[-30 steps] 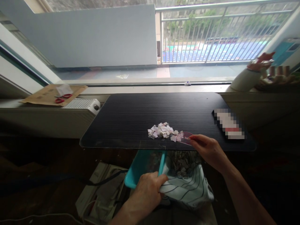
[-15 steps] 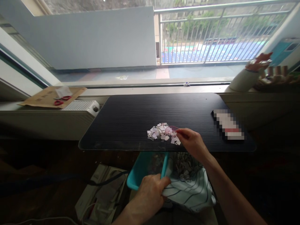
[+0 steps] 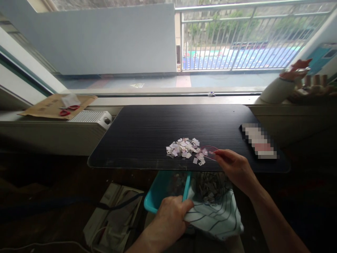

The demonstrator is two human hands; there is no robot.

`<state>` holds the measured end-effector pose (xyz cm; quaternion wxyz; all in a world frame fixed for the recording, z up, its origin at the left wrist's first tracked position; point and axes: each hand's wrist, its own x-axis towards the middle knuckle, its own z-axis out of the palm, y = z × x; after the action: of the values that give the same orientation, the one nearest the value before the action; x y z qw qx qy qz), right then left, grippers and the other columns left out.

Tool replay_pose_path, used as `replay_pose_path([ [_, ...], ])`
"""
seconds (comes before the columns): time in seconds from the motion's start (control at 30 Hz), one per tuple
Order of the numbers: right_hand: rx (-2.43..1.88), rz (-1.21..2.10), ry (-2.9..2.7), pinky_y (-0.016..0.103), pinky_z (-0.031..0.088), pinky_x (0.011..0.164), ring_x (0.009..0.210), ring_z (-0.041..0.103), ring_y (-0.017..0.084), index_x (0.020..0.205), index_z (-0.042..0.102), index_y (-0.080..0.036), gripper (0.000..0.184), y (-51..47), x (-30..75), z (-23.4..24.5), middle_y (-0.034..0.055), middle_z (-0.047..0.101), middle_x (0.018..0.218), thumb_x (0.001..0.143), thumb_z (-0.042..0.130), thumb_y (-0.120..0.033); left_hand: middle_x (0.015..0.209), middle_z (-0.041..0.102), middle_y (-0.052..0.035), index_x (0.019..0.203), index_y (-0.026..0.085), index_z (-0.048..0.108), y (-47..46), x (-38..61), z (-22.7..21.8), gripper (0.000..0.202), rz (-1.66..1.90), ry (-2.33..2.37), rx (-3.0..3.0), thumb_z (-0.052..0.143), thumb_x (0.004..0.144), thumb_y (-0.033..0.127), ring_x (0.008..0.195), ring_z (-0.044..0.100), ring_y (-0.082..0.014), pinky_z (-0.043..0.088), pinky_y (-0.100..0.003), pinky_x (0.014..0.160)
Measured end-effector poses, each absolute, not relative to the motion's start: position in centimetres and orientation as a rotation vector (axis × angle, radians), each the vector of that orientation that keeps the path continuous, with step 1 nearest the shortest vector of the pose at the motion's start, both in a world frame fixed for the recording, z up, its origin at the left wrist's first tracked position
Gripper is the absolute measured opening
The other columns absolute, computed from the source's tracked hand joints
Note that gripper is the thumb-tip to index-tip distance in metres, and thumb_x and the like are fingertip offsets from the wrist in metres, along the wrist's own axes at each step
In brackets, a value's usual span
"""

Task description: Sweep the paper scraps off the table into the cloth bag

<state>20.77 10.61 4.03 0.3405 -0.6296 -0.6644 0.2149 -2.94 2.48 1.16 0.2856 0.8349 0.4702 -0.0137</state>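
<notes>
A heap of small paper scraps (image 3: 184, 147) lies near the front edge of a black ribbed tabletop (image 3: 163, 123). My right hand (image 3: 234, 167) pinches a clear pink plastic piece (image 3: 209, 151) whose tip rests against the right side of the heap. Below the table edge, my left hand (image 3: 171, 214) grips the rim of a teal bin (image 3: 158, 189) lined with a striped white bag (image 3: 216, 214). Cut scraps lie inside the bag.
A blurred flat object (image 3: 259, 140) lies at the table's right. Red scissors (image 3: 65, 110) rest on a brown envelope (image 3: 47, 107) on the left sill, beside a white heater (image 3: 92, 117). Cables and a white device sit on the floor at lower left. A window with a railing is behind.
My right hand pushed the pink piece left into the heap, then drew back to the right. A few scraps now lie loose at the heap's front right. My left hand stayed on the bin.
</notes>
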Motion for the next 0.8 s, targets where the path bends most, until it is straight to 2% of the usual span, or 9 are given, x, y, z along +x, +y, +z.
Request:
replay_pose_path([
  [0.17, -1.627, 0.650, -1.758, 0.026, 0.049, 0.066, 0.070, 0.063, 0.016, 0.088, 0.069, -0.021, 0.020, 8.9, 21.4, 4.4, 0.0035, 0.069, 0.083, 0.083, 0.054, -0.033, 0.079, 0.061, -0.0012, 0.088, 0.023, 0.061, 2.6, -2.2, 1.5, 0.031, -0.065, 1.216, 2.244, 0.052, 0.064, 0.007, 0.076, 0.057, -0.0204, 0.038, -0.027, 0.064],
  [0.43, -1.610, 0.682, -1.733, 0.026, 0.050, 0.067, 0.074, 0.064, 0.017, 0.088, 0.069, -0.021, 0.019, 8.8, 21.4, 4.4, 0.0039, 0.070, 0.085, 0.082, 0.054, -0.032, 0.080, 0.061, -0.0011, 0.088, 0.023, 0.061, 2.6, -1.8, 1.9, 0.026, -0.090, 1.195, 2.243, 0.053, 0.068, 0.009, 0.077, 0.057, -0.0199, 0.039, -0.026, 0.066],
  [0.8, -1.715, 0.589, -1.726, 0.027, 0.050, 0.067, 0.075, 0.066, 0.018, 0.086, 0.069, -0.020, 0.020, 8.9, 21.8, 5.0, 0.0040, 0.072, 0.086, 0.081, 0.054, -0.032, 0.076, 0.061, -0.0018, 0.088, 0.023, 0.063, 3.0, -2.6, 2.0, 0.030, -0.096, 1.270, 2.219, 0.051, 0.067, 0.006, 0.073, 0.058, -0.0201, 0.038, -0.027, 0.063],
])
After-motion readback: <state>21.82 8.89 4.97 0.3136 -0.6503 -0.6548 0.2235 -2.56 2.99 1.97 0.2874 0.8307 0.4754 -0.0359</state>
